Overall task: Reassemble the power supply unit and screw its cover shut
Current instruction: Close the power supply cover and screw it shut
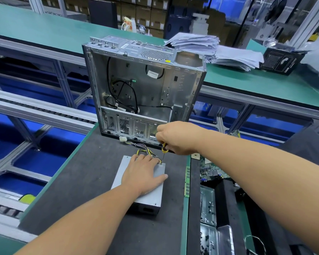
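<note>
The power supply unit [151,194] is lying on the table [92,173], near. The left hand [143,174] is pressing it flat, fingers straight. The right hand [175,138] is gripping the screwdriver [164,149] at the far right corner; keeping it straight up should help.

Green-topped benches [44,30] ran across behind, blue floor [35,159] showed below, cardboard boxes [144,15] were stacked at the back.

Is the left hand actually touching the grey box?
Touching. The head view shows the left hand lying flat on the power supply unit's cover, fingers spread.
</note>
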